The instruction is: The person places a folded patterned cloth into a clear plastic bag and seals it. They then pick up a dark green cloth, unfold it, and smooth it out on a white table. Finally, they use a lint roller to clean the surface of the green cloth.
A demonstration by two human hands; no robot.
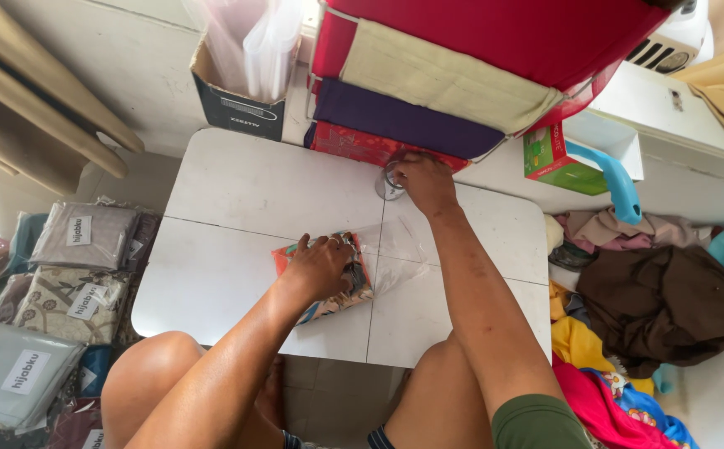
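- Left hand [322, 268] is down flat on a folded patterned cloth [333, 287] inside a clear plastic sleeve [395, 249], fingers spread wide, pressing rather than pinching, so the grip is apart.
- That packet sits mid-bench, a touch toward the near edge of the low white bench [237, 191], with the open end of the sleeve trailing off to the right.
- Right hand [424, 179] is stretched out to the far edge of the bench, fingers curled over a small clear tape roll [389, 183]; grip is together on it.
- The tape roll stands right against the stack of folded fabrics [403, 120]: red, purple and cream layers in a wire rack.
- Far left of the stack, a cardboard box [237, 104] holds upright clear bags.
- On the floor at left, a pile of packed cloths in sleeves [71, 274].
- On the right, loose clothing in a heap [653, 308], brown, yellow, pink, and a green carton [557, 158] beyond it.
- Bare knees frame the near edge of the bench.
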